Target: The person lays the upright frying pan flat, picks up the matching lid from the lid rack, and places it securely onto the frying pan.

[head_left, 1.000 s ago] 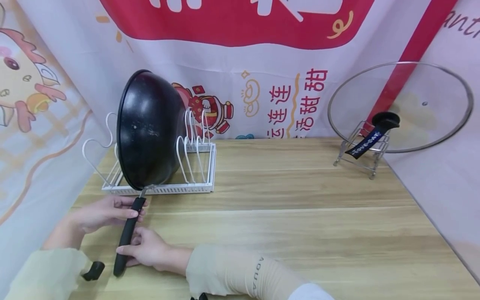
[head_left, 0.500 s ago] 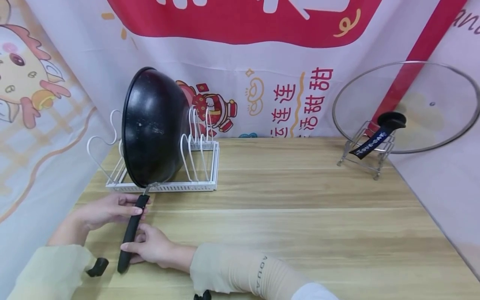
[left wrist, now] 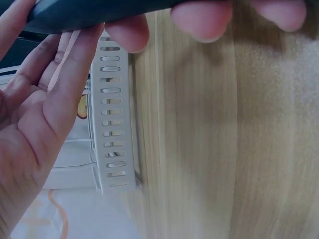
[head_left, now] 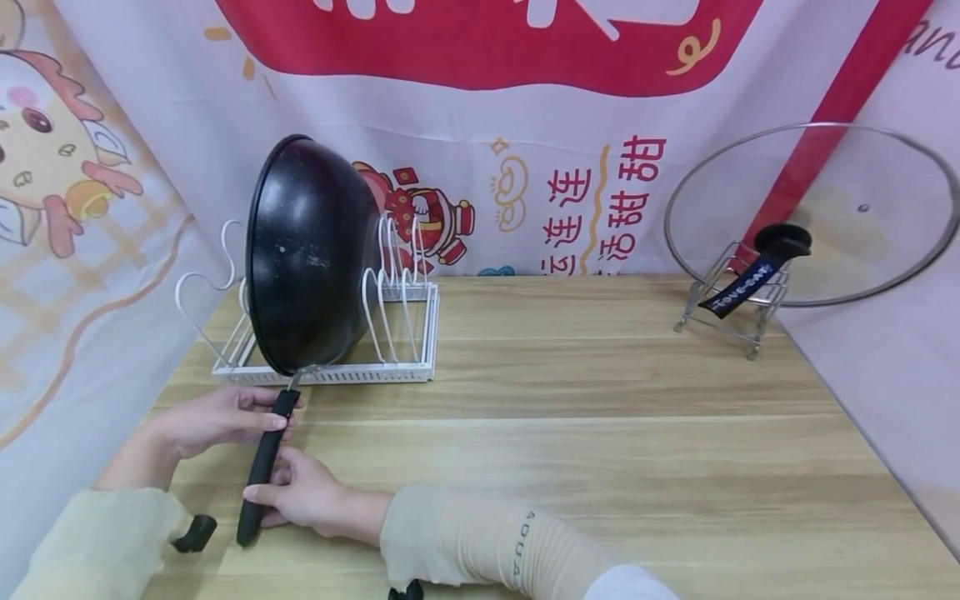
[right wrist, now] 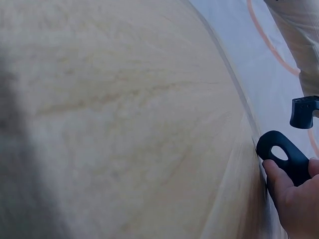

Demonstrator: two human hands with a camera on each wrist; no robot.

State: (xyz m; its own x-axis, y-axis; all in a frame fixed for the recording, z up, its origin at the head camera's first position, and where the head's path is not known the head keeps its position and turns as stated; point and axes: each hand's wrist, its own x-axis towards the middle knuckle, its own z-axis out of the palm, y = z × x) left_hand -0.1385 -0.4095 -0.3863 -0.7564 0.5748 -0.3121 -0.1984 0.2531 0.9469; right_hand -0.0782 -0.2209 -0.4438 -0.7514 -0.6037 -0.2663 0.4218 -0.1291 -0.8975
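A black wok [head_left: 315,250] stands on its side in a white wire rack [head_left: 382,372] at the left of the table, its rim facing left. Its long black handle [head_left: 264,471] points toward the person. Near the wok end, my left hand [head_left: 225,421] holds the handle between thumb and fingers. My right hand [head_left: 303,492] pinches the handle close to its far tip. Seen from the right wrist, the thumb lies beside the hanging hole in the handle end [right wrist: 294,167]. In the left wrist view the handle [left wrist: 99,12] crosses above the rack's slotted edge [left wrist: 115,144].
At the back right, a large glass lid [head_left: 840,192] leans upright in a small metal stand [head_left: 757,321]; its black knob handle [head_left: 742,283] faces forward. The wooden table [head_left: 585,467] meets printed cloth walls [head_left: 465,117] behind and at both sides.
The whole head view has shifted slightly to the right, then held nearly still. Both hands keep their hold on the handle, and the wok stays in the rack.
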